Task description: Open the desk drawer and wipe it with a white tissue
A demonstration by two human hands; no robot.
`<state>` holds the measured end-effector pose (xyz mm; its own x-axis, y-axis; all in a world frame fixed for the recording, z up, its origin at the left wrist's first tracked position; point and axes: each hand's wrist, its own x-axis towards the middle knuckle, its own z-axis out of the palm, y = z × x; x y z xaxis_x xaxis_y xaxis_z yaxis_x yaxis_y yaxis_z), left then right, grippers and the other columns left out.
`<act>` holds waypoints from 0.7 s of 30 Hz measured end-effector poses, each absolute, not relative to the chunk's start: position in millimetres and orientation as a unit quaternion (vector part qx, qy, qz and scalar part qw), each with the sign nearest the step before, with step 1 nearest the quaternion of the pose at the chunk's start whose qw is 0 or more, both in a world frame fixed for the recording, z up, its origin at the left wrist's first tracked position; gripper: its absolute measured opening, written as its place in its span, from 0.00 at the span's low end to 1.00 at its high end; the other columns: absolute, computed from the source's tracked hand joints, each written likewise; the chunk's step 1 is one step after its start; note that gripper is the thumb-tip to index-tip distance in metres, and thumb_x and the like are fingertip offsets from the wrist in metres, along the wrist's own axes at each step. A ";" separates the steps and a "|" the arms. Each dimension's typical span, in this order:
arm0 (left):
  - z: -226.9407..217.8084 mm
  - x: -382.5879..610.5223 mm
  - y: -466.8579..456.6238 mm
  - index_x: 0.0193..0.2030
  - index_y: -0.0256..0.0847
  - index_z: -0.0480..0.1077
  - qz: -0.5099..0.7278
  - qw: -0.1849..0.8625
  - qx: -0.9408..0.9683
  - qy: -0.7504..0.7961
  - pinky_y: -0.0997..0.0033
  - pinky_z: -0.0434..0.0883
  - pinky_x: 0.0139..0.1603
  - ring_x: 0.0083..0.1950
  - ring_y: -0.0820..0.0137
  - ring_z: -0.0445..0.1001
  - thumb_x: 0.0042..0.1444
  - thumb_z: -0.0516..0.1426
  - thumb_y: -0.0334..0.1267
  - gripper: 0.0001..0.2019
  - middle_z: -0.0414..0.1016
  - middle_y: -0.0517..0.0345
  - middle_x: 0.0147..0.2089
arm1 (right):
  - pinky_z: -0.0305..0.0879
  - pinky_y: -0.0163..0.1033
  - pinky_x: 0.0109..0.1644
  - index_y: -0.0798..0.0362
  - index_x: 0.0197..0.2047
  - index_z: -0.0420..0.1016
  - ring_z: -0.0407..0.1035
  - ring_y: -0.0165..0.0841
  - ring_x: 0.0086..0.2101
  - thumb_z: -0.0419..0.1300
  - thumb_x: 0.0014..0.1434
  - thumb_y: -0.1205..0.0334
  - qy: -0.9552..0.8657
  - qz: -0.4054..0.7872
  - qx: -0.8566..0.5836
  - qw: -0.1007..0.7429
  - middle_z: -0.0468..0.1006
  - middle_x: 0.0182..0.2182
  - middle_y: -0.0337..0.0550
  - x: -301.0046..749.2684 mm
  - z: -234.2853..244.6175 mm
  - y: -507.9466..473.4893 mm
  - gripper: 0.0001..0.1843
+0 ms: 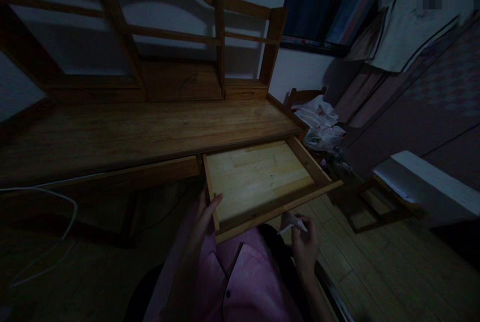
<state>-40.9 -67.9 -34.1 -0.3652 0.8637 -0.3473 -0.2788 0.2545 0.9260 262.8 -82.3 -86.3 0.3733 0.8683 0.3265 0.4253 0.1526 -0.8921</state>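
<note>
A wooden drawer is pulled out from the right part of the desk, its pale bottom showing a few small dark marks. My left hand grips the drawer's left side near the front corner, thumb over the top edge and fingers outside, mostly hidden. Just below the drawer's front panel, my right hand is closed around a crumpled whitish tissue or thin cloth; the dim light hides which. The tissue's loose corner points left, close under the panel.
The wooden desktop carries a shelf hutch at the back. A white cable loops at the left. Plastic bags sit beyond the desk's right end. A low wooden stool stands at right, below hanging clothes.
</note>
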 end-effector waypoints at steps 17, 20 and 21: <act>-28.3 -38.0 -70.9 0.77 0.47 0.61 0.565 0.513 0.231 0.603 0.58 0.66 0.75 0.78 0.51 0.66 0.62 0.67 0.52 0.39 0.66 0.48 0.78 | 0.70 0.43 0.35 0.50 0.36 0.77 0.74 0.42 0.31 0.61 0.56 0.49 -0.420 0.307 -0.632 0.574 0.81 0.30 0.43 242.8 -89.6 -80.6 0.13; -32.2 -39.3 -68.8 0.77 0.48 0.62 0.571 0.514 0.233 0.596 0.58 0.66 0.75 0.78 0.51 0.66 0.62 0.67 0.52 0.39 0.66 0.48 0.78 | 0.72 0.45 0.32 0.48 0.32 0.77 0.75 0.45 0.32 0.62 0.53 0.45 -0.385 0.291 -0.647 0.591 0.81 0.28 0.45 258.6 -106.9 -74.7 0.15; -32.8 -39.5 -68.5 0.76 0.48 0.62 0.573 0.512 0.232 0.596 0.58 0.66 0.75 0.77 0.51 0.66 0.62 0.67 0.51 0.39 0.67 0.48 0.78 | 0.71 0.45 0.31 0.47 0.30 0.76 0.75 0.45 0.31 0.64 0.51 0.44 -0.392 0.271 -0.650 0.592 0.80 0.26 0.45 263.3 -112.6 -72.3 0.15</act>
